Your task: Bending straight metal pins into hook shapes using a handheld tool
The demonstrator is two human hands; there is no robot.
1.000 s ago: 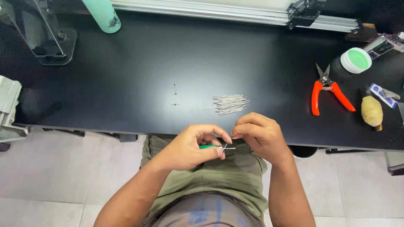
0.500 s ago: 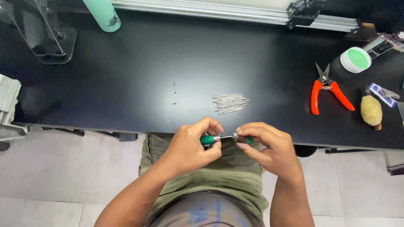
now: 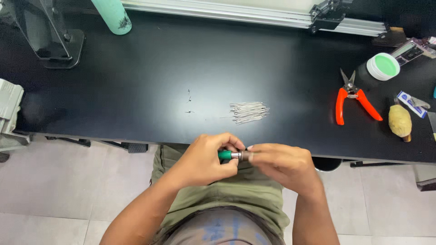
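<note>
My left hand (image 3: pixel 206 161) grips a small tool with a green handle (image 3: pixel 225 154) and a silver collar, held over my lap just below the table's front edge. The fingers of my right hand (image 3: pixel 279 162) pinch the tool's metal tip end, which they hide. A loose bundle of thin metal pins (image 3: pixel 247 111) lies on the black table (image 3: pixel 136 90) straight ahead of my hands. Two or three tiny wire bits (image 3: pixel 189 100) lie left of the bundle.
Orange-handled snips (image 3: pixel 353 99), a white tub with a green lid (image 3: pixel 383 66) and a tan brush-like lump (image 3: pixel 399 121) sit at the right. A mint bottle (image 3: pixel 113 17) and a black stand (image 3: pixel 50 36) are at the back left. An aluminium rail (image 3: pixel 236 12) runs along the back.
My hands have sunk from the table edge toward my lap. The green handle and silver collar now show between them, and my right hand has closed over the tip.
</note>
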